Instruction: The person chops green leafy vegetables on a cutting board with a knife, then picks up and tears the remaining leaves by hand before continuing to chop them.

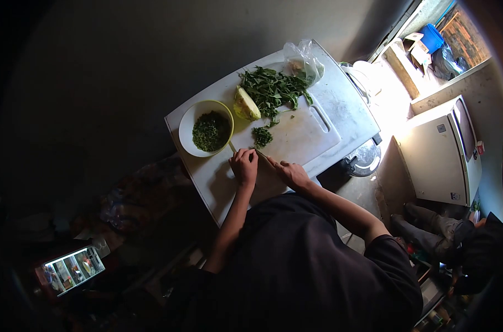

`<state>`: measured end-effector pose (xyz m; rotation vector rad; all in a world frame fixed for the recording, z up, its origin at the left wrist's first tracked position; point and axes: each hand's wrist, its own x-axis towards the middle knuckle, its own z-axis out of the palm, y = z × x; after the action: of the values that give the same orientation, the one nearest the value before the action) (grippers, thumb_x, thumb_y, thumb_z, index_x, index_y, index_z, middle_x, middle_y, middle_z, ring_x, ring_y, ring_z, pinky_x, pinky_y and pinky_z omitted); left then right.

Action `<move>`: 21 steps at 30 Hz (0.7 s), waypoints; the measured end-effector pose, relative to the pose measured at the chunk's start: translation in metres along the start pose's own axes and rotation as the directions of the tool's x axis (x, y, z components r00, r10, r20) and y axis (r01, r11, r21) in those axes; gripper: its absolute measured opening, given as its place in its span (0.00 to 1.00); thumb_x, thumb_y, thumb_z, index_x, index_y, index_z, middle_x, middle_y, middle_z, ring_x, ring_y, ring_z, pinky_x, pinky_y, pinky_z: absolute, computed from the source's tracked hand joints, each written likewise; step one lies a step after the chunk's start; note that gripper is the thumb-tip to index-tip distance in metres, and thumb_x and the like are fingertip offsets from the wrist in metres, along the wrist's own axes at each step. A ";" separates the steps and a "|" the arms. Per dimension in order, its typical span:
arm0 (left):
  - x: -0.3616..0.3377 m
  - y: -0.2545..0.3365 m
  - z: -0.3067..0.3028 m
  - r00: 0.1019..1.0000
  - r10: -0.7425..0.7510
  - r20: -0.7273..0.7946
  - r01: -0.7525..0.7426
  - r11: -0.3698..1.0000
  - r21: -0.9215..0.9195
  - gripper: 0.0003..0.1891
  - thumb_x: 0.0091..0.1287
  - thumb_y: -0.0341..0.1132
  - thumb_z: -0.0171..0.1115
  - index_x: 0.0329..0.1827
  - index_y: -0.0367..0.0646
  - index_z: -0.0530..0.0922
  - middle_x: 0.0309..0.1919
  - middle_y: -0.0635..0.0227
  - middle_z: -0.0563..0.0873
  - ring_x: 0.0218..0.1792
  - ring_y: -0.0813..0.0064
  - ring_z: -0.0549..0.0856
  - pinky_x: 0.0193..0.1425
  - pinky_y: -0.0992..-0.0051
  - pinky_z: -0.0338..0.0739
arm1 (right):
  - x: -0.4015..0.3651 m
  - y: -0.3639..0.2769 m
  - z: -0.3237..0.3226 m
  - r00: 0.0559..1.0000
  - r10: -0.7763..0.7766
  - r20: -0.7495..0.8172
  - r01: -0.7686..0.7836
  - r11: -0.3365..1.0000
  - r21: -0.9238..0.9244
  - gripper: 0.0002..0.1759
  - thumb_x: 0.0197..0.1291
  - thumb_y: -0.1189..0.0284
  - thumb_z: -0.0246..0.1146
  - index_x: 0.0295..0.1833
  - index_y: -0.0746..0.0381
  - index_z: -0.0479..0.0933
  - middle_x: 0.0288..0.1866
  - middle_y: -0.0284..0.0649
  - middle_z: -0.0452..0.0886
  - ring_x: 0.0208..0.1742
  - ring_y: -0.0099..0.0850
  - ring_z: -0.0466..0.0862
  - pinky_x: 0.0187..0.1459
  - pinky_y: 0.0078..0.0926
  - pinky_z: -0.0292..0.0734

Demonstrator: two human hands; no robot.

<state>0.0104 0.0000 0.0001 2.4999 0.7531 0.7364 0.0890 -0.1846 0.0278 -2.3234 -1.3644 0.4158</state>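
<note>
My right hand [291,172] grips a knife [260,153], its blade pointing toward my left hand. My left hand [244,166], fingers curled, rests at the near left edge of the white cutting board [301,135], by the knife tip; anything under its fingers is hidden. Just beyond the blade sits a small pile of chopped greens [261,136]. A white bowl with a yellow-green rim [188,131] stands to the left, with finely chopped greens [211,131] inside. Behind the board lie a pale cut wedge, perhaps cabbage [246,104], and a heap of leafy greens [273,88].
A clear plastic bag [307,62] lies at the far corner of the white table [354,110]. Right of the table are a round dark-and-silver appliance [367,159] and a small fridge [433,155]. Another person [445,232] is low at the right. A lit display case [73,270] glows lower left.
</note>
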 end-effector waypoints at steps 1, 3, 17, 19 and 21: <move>0.000 0.000 0.000 1.000 0.002 -0.010 -0.002 1.000 -0.006 0.03 0.63 0.35 0.71 0.37 0.48 0.88 0.37 0.73 0.87 0.43 0.64 0.84 0.50 0.62 0.73 | 0.001 -0.001 0.002 1.000 -0.015 -0.001 0.015 1.000 -0.017 0.38 0.67 0.73 0.55 0.82 0.47 0.59 0.38 0.47 0.84 0.32 0.48 0.87 0.34 0.47 0.82; -0.001 0.000 0.001 1.000 0.005 -0.020 -0.006 1.000 -0.015 0.03 0.63 0.35 0.71 0.37 0.48 0.88 0.37 0.73 0.86 0.43 0.64 0.84 0.49 0.61 0.73 | 0.002 -0.002 0.002 1.000 -0.004 -0.004 0.004 1.000 -0.019 0.37 0.67 0.73 0.55 0.82 0.47 0.60 0.38 0.47 0.84 0.32 0.47 0.87 0.34 0.47 0.82; 0.004 -0.003 -0.010 0.997 -0.041 0.067 0.045 0.997 -0.067 0.04 0.61 0.35 0.72 0.36 0.47 0.91 0.36 0.71 0.90 0.40 0.64 0.87 0.49 0.61 0.74 | -0.006 0.001 -0.013 1.000 0.026 -0.002 -0.026 1.000 -0.016 0.35 0.65 0.72 0.57 0.80 0.45 0.66 0.35 0.46 0.84 0.29 0.47 0.86 0.31 0.45 0.81; 0.004 -0.002 -0.010 0.996 -0.049 0.068 0.053 0.997 -0.054 0.04 0.61 0.35 0.72 0.36 0.48 0.91 0.36 0.71 0.90 0.40 0.64 0.87 0.49 0.62 0.74 | -0.005 0.001 -0.012 0.999 0.045 -0.018 -0.045 0.999 -0.020 0.35 0.66 0.72 0.57 0.79 0.44 0.67 0.35 0.46 0.85 0.29 0.48 0.85 0.31 0.45 0.81; 0.003 -0.001 -0.010 0.996 -0.057 0.067 0.059 0.997 -0.039 0.04 0.61 0.35 0.72 0.36 0.48 0.91 0.36 0.72 0.90 0.40 0.65 0.87 0.49 0.62 0.73 | -0.004 0.000 -0.014 0.998 0.055 -0.013 -0.055 0.998 -0.002 0.34 0.66 0.72 0.57 0.79 0.44 0.67 0.35 0.46 0.85 0.29 0.48 0.85 0.31 0.46 0.81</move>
<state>0.0064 0.0052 0.0082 2.4418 0.7757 0.6397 0.0930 -0.1910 0.0403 -2.3657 -1.2976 0.4159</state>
